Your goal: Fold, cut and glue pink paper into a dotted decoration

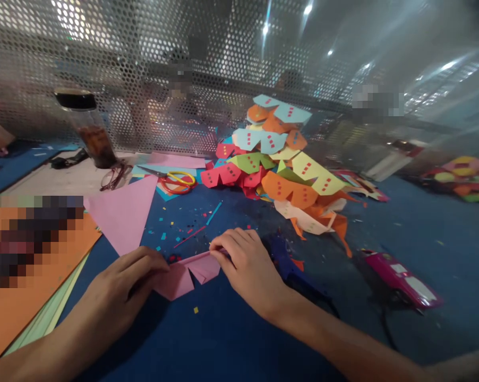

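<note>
A folded pink paper piece (173, 284) with a notch cut in its lower edge is stretched between my two hands, just above the blue table. My left hand (131, 281) pinches its left end, fingers curled. At the right end, my right hand (241, 265) grips the folded top edge between thumb and fingers. Beyond my left hand lies a flat pink paper sheet (123, 212). Scissors with red and yellow handles (178, 181) rest behind it. Small paper scraps (163, 236) are scattered on the table past the held piece.
A heap of colourful folded paper shapes (271, 159) stands at the back. A blue glue gun (295, 268) lies by my right forearm, and a magenta case (402, 278) further right. Orange sheets (36, 307) lie left. A dark-lidded bottle (92, 132) stands before the perforated metal screen (144, 69).
</note>
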`<state>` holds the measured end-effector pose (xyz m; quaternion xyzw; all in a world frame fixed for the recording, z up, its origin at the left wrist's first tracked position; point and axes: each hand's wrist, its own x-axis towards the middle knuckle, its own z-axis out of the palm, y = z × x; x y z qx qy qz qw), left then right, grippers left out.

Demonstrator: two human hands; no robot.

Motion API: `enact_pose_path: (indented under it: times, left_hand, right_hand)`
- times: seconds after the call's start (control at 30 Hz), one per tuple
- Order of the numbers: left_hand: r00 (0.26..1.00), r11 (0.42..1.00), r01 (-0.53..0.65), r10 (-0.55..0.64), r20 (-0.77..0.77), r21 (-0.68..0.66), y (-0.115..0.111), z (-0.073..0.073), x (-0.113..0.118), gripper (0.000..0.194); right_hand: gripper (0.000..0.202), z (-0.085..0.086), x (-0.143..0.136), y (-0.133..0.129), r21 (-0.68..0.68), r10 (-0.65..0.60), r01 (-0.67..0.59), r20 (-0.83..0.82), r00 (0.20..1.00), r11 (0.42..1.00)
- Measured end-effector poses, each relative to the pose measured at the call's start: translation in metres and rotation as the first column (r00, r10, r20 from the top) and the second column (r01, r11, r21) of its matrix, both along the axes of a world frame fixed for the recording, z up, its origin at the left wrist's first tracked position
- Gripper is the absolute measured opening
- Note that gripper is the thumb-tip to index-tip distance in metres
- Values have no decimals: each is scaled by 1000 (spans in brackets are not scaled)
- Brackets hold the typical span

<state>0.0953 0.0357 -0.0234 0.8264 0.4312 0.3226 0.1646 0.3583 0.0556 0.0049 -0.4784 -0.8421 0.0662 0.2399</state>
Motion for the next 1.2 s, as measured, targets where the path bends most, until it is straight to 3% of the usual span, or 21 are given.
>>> enact_pose_path:
  times: [0.27, 0.47, 0.6, 0.73, 0.9, 1.07, 1.2]
  left_hand:
    - [992, 993, 20, -5, -130, 119, 7, -7, -4, 28]
    - [978, 965, 97, -47, -201, 245, 4, 5, 3, 26]
    - [971, 938, 141, -69, -229, 316, 2, 8, 5, 27]
    - [958, 912, 180, -77, -277, 368, 1, -1, 0, 27]
    - [949, 932, 189, -94, -300, 308, 0, -7, -1, 30]
    - [963, 954, 130, -55, -265, 271, -4, 1, 6, 25]
    - [950, 954, 108, -17, -310, 280, -8, 8, 12, 35]
  right_hand:
    - [12, -10, 3, 3, 67, -25, 21, 59, 998, 998]
    - [11, -10, 3, 0, 116, -19, 9, 84, 996, 993]
    - [10, -6, -1, -10, 162, 20, -33, 78, 997, 986]
    - [11, -6, -7, -23, 115, 105, -115, 87, 991, 987]
    - [13, -8, -10, -31, 29, 178, -181, 94, 980, 983]
    - [13, -6, -9, -32, -6, 180, -180, 56, 982, 984]
    - [12, -5, -11, -32, 0, 176, -176, 26, 984, 984]
